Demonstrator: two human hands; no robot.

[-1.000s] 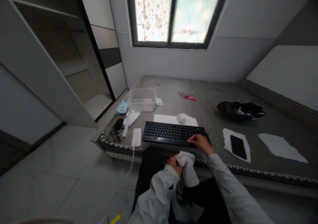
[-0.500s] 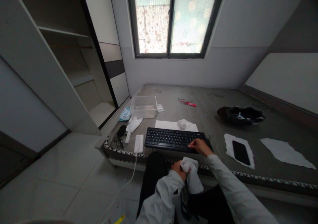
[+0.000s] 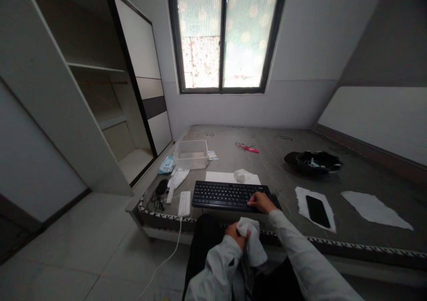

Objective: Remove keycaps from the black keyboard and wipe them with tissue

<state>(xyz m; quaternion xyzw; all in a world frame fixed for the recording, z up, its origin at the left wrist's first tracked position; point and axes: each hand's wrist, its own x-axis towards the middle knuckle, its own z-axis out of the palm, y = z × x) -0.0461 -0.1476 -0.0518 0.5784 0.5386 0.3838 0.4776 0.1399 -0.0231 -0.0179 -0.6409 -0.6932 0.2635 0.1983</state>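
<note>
A black keyboard [image 3: 220, 194] lies along the front edge of the bed. Over its right part is my right hand [image 3: 262, 201], fingers closed in a pinch at the keys; whatever they hold, if anything, is too small to make out. My left hand [image 3: 236, 235], closed, rests above my lap and grips a white tissue [image 3: 253, 243] that hangs down to the right. Behind the keyboard a white sheet [image 3: 215, 176] lies partly covered by it, with a crumpled tissue [image 3: 242, 175] on top.
On the bed [image 3: 267, 145] are a clear plastic box [image 3: 191, 155], a white power strip [image 3: 184, 204], a coiled black cable [image 3: 160, 194], a red item [image 3: 248, 148] and a black cap [image 3: 315, 163]. A phone [image 3: 317, 211] lies on a white cloth. Another white cloth [image 3: 376, 209] is at right.
The head view has tilted up slightly and shifted, so everything sits lower in the picture. Both hands keep nearly the same places, the right at the keyboard and the left on the tissue.
</note>
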